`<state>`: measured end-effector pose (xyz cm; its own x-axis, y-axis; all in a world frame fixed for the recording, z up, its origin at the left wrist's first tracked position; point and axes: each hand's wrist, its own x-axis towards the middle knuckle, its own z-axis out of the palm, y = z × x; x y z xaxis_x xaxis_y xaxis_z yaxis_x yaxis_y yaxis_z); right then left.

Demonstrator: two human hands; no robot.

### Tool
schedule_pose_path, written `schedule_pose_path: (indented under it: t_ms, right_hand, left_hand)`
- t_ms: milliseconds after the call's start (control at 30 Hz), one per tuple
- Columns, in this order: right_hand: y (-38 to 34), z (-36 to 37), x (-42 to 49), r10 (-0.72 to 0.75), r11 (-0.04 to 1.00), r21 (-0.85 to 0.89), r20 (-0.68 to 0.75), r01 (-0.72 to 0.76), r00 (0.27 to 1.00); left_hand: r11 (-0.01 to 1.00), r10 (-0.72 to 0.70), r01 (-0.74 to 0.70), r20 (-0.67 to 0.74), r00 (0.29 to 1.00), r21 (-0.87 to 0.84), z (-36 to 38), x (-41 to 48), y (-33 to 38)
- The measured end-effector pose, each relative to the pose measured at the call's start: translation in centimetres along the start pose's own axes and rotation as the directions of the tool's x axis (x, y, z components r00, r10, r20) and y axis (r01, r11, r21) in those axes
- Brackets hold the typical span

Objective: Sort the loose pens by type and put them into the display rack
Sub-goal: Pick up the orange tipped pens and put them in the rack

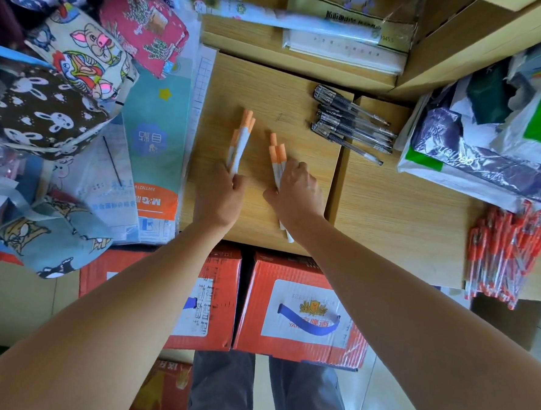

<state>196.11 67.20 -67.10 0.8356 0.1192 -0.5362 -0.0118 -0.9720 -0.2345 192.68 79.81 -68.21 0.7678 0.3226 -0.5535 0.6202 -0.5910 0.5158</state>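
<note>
Near the front edge of the surface [270, 87], a bundle of orange-capped pens [240, 139] is gripped by the left hand [221, 190]; a second bundle [276, 161] is clasped by the right hand [295, 190]. At the right edge red pens [500, 257] are heaped; black pens [350, 124] are laid toward the far right.

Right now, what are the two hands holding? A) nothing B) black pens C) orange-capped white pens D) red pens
C: the left hand and right hand each grip a bunch of orange-capped white pens; the black pens and red pens lie untouched on the desk.
</note>
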Motion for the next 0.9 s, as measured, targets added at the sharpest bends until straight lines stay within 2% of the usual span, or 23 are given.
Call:
schedule_pose_path:
  t_ms: [133, 267, 367, 433, 567, 733, 900]
  right_hand:
    - [0.2, 0.0, -0.3, 0.005, 1.0, -0.001, 0.018, -0.005, 1.0]
    - [0.8, -0.5, -0.2, -0.015, 0.995, 0.103, 0.051, 0.009, 0.999]
    - [1.6, -1.3, 0.0, -0.01, 0.928, 0.37, 0.138, -0.042, 0.99]
    - [2.3, -2.0, -0.3, -0.024, 0.878, 0.473, 0.199, -0.074, 0.98]
    - [3.7, -3.6, -1.9, -0.006, 0.784, 0.601, 0.253, -0.152, 0.968]
    - [6.4, -6.9, -5.0, 0.003, 0.65, 0.735, 0.252, -0.193, 0.968]
    - [9.8, -9.7, -9.0, 0.035, 0.564, 0.795, 0.248, -0.224, 0.968]
  left_hand:
    - [0.918, -0.118, 0.161, 0.139, 0.983, -0.363, -0.1, -0.4, -0.2]
    - [0.833, -0.107, 0.227, 0.255, 0.961, -0.505, -0.7, -1.7, 0.7]
    - [0.807, -0.098, 0.231, 0.263, 0.96, -0.543, -1.0, -2.3, 1.1]
    - [0.806, -0.08, 0.217, 0.263, 0.962, -0.551, -1.0, -3.0, 1.7]
    - [0.784, -0.025, 0.188, 0.271, 0.962, -0.592, -0.8, -5.0, 2.9]
    - [0.811, 0.016, 0.143, 0.266, 0.964, -0.568, -1.3, -8.9, 5.5]
    - [0.807, 0.059, 0.097, 0.244, 0.968, -0.583, -0.7, -13.6, 8.9]
